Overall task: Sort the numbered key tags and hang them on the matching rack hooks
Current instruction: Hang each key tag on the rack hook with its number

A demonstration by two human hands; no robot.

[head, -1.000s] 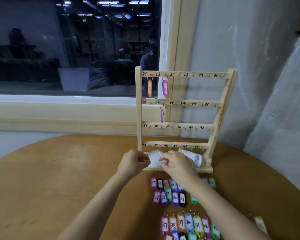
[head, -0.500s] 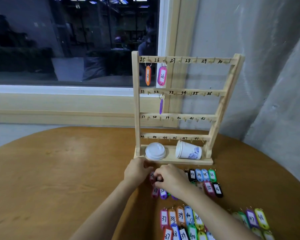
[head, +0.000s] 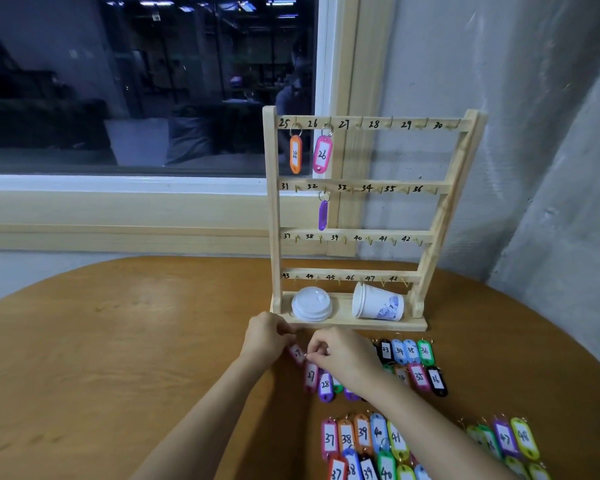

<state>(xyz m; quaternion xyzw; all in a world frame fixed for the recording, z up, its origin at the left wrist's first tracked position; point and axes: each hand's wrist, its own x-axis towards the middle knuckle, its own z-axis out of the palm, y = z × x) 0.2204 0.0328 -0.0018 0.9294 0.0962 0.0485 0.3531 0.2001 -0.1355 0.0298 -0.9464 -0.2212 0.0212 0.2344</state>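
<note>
A wooden rack (head: 274, 209) with numbered hooks 25 to 48 stands at the table's far side. An orange tag 25 (head: 295, 154), a pink tag 26 (head: 322, 154) and a purple tag (head: 323, 215) on hook 32 hang from it. Just in front of the rack's base, my left hand (head: 265, 339) and my right hand (head: 340, 353) pinch a pink tag (head: 297, 353) between them; my right fingers are at its ring. Beneath lie a pink tag 27 (head: 311, 375) and a purple tag 28 (head: 325, 386).
Rows of coloured numbered tags lie on the round wooden table (head: 118, 358), from tag 36 (head: 425, 351) down to tag 37 (head: 329, 438) and tag 48 (head: 523, 436). A white lid (head: 311, 304) and a tipped paper cup (head: 378, 303) rest on the rack's base. A window and wall stand behind.
Both hands have dropped from the rack's base to the table's tags and now hold a pink tag between them. The camera has tilted, which brings more tags into view.
</note>
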